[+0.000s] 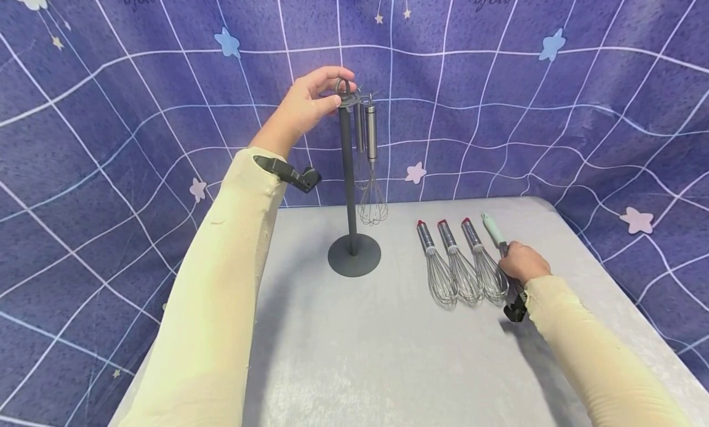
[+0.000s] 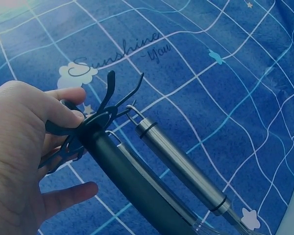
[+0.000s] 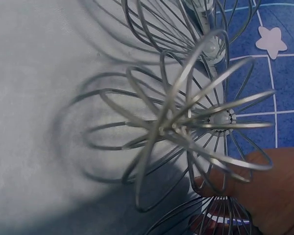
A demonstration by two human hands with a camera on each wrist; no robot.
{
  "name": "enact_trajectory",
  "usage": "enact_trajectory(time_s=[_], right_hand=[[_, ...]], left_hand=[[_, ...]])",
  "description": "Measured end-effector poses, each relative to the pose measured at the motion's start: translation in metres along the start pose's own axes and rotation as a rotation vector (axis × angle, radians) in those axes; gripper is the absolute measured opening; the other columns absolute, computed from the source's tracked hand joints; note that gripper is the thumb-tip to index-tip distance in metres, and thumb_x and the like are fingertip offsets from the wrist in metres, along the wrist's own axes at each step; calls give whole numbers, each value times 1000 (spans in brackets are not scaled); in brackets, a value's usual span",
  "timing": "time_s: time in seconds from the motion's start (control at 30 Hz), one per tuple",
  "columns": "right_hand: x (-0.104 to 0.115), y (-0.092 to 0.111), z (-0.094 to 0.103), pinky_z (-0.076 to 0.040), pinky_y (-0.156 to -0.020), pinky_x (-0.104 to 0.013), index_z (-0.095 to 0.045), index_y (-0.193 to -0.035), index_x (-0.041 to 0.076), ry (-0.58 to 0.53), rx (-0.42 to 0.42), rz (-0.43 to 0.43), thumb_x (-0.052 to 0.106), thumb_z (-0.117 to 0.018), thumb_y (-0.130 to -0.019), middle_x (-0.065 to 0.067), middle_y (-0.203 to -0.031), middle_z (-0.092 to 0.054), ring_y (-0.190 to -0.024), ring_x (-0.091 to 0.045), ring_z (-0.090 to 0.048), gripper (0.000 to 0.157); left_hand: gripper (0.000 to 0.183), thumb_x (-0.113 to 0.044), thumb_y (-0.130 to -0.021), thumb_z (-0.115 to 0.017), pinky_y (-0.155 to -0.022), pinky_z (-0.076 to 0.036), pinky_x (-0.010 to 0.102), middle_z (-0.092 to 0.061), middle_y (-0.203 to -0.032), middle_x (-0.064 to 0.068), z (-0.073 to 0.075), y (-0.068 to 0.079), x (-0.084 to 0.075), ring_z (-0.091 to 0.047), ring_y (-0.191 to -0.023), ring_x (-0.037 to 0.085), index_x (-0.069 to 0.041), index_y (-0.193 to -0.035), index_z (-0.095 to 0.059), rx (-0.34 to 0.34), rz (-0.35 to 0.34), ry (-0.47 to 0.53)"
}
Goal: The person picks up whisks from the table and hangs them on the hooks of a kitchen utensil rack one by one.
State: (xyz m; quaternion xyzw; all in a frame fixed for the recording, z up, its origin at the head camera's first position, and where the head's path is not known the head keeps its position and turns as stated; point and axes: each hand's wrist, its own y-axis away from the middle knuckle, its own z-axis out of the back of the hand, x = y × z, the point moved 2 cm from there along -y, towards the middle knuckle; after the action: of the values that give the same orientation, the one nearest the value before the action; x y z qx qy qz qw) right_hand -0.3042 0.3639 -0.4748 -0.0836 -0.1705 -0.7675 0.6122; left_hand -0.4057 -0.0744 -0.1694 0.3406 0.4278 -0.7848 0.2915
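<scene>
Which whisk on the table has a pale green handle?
The rightmost whisk, at the right hand; the three others there have silver handles with red ends.

My left hand [image 2: 24, 117] pinches the top of a dark stand [image 2: 132, 183]. My thumb [image 2: 63, 110] is on it near the middle, where skinny hooks [image 2: 109, 93] poke out. One lower finger [image 2: 71, 196] sticks out, apart from the pole. A shiny silver handle [image 2: 181, 164] hangs by its loop, tilted. Another silver handle [image 2: 154, 178] hangs right beside the pole, partly hidden. Behind is a blue cloth [image 2: 196, 29] with wavy lines, stars, a white cloud [image 2: 76, 76] and the word "Sunshine".
</scene>
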Motion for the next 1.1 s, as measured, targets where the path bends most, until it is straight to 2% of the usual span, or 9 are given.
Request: enact_trajectory(time_s=[0.1, 0.27, 0.5, 0.63, 0.77, 0.9, 1.1], right_hand=[[0, -1, 0, -49, -63, -52, -56, -102, -6, -2, 6, -8, 16, -58, -81, -26, -95, -62, -81, -38, -59, 31], [-1, -2, 1, -49, -65, -51, -56, -103, -5, -12, 10, -20, 17, -59, -82, -25, -94, -62, -80, -37, -59, 31], [-2, 0, 4, -50, -74, -57, -53, -123, -5, -43, -12, -10, 20, -60, -85, -30, -114, -62, -92, -43, -61, 46], [-4, 2, 5, -48, -82, -63, -46, -137, -5, -65, -51, 12, 23, -58, -87, -35, -127, -57, -104, -50, -59, 59], [-6, 3, 6, -47, -84, -66, -41, -144, -4, -93, -82, 36, 27, -57, -90, -37, -133, -53, -111, -55, -56, 65], [-5, 5, 9, -46, -88, -67, -41, -147, -3, -119, -115, 74, 28, -58, -93, -37, -135, -52, -116, -58, -53, 65], [3, 7, 16, -44, -90, -68, -40, -148, -3, -126, -160, 137, 27, -58, -94, -34, -128, -59, -116, -59, -53, 65]], left_hand=[[39, 6, -96, -51, -103, -44, 48, -65, -130, 11, 1, 0, 0, -57, -120, 19, -9, -130, -62, -2, -2, 1], [39, 6, -96, -51, -101, -45, 45, -65, -130, 11, 1, 0, 1, -56, -122, 19, -11, -129, -63, -7, -8, 4], [38, 6, -96, -51, -102, -45, 46, -65, -129, 11, 0, 1, 0, -56, -121, 19, -10, -129, -63, -8, -5, 21], [37, 6, -96, -51, -101, -45, 43, -65, -128, 11, -1, 1, 1, -56, -120, 18, -10, -128, -63, -3, -19, 20], [37, 6, -97, -51, -98, -45, 39, -65, -127, 11, -1, 1, 2, -55, -120, 18, -8, -129, -62, 5, -38, 12], [37, 6, -97, -51, -99, -45, 40, -65, -129, 11, -1, 1, 1, -55, -121, 17, -10, -129, -62, 3, -22, 15], [37, 5, -97, -51, -100, -45, 40, -64, -130, 11, -1, 2, -1, -55, -122, 18, -10, -130, -62, 3, -12, 10]])
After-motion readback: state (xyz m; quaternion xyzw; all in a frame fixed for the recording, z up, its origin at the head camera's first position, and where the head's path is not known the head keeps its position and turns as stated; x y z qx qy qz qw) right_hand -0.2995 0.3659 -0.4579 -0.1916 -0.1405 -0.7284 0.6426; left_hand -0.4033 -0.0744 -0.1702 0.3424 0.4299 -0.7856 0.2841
